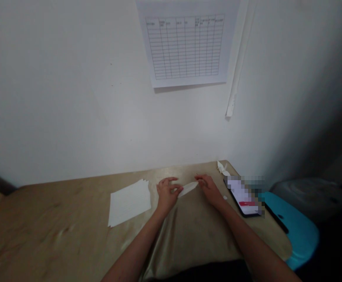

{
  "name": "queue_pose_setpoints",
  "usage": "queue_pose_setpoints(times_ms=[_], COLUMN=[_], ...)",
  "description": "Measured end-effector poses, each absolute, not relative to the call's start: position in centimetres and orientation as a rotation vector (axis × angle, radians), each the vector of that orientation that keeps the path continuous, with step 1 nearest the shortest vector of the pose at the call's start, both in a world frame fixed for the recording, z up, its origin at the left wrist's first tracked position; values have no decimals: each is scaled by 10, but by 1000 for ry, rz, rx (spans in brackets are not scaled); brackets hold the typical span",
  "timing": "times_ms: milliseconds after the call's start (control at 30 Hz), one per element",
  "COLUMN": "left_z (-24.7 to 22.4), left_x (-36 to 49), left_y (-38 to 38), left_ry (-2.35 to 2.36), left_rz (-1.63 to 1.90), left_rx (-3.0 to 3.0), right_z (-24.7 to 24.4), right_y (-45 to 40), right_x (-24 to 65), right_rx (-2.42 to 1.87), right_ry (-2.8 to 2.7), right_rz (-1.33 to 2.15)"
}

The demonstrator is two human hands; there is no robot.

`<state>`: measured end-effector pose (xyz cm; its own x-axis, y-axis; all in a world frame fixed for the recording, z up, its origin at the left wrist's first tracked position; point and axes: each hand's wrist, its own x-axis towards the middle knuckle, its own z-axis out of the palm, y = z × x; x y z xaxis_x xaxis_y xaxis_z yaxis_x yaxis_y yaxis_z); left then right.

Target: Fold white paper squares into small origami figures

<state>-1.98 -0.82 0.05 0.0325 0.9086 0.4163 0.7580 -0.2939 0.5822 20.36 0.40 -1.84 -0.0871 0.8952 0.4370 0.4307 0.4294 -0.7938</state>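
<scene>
A narrow strip of folded white paper point(189, 189) lies slantwise between my two hands, just above or on the tan cloth. My left hand point(167, 192) pinches its near left end between thumb and fingers. At its far right end, the fingertips of my right hand point(208, 187) are closed on the paper. Left of my left hand rests a stack of white paper sheets point(129, 203) with uneven edges. A small folded white paper piece point(223, 168) sits at the table's far right corner, and a tiny white scrap point(225, 197) lies beside my right wrist.
The table point(71, 219) wears a tan, wrinkled cloth and stands against a white wall. A phone point(244, 196) with a lit, partly blurred screen lies near the right edge. Beyond that edge is a blue stool point(301, 227). A printed table sheet point(188, 51) hangs on the wall.
</scene>
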Motion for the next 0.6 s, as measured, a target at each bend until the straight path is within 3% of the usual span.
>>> queue_pose_setpoints(times_ms=[600], left_z=[-8], left_x=[-12], left_y=[-7], left_ry=[1702], left_rz=[1101], left_rx=[2019], right_z=[-22], right_y=[4], right_x=[194], right_rx=[-1050], right_ry=[-1729], right_rz=[766])
